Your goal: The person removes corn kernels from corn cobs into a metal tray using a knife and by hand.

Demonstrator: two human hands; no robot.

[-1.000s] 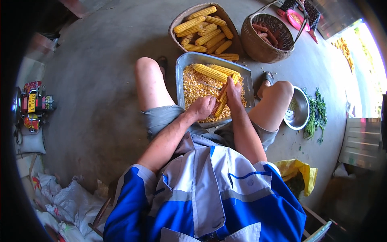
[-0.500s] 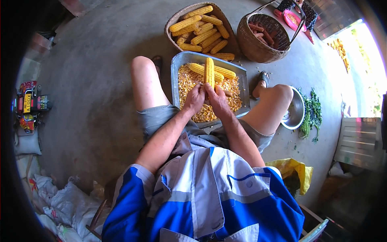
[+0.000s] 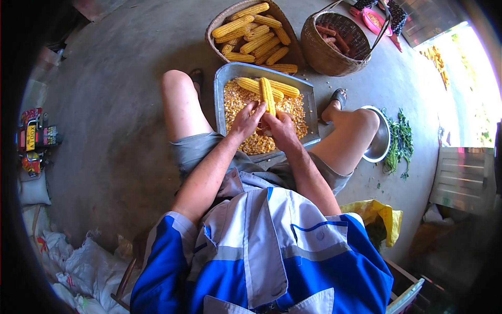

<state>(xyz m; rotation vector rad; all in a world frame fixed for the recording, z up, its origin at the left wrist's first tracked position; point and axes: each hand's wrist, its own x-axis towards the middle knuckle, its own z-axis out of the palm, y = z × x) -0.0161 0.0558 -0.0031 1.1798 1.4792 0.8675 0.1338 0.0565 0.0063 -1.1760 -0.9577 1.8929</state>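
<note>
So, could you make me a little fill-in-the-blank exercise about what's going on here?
1. The left hand and right hand grip the near end of a corn cob coloured ____.
2. Below the hands, the metal tray holds many loose corn ____.
3. Beyond the tray, the handled basket of reddish cobs stands to the ____ of the basket of whole cobs.
4. The basin at the upper right is coloured ____.

Missing words: yellow; kernels; right; pink.

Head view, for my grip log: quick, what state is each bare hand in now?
Left hand: closed, holding the long yellow corn cob.
Right hand: closed at that cob's near end; some fingers hidden.
</note>
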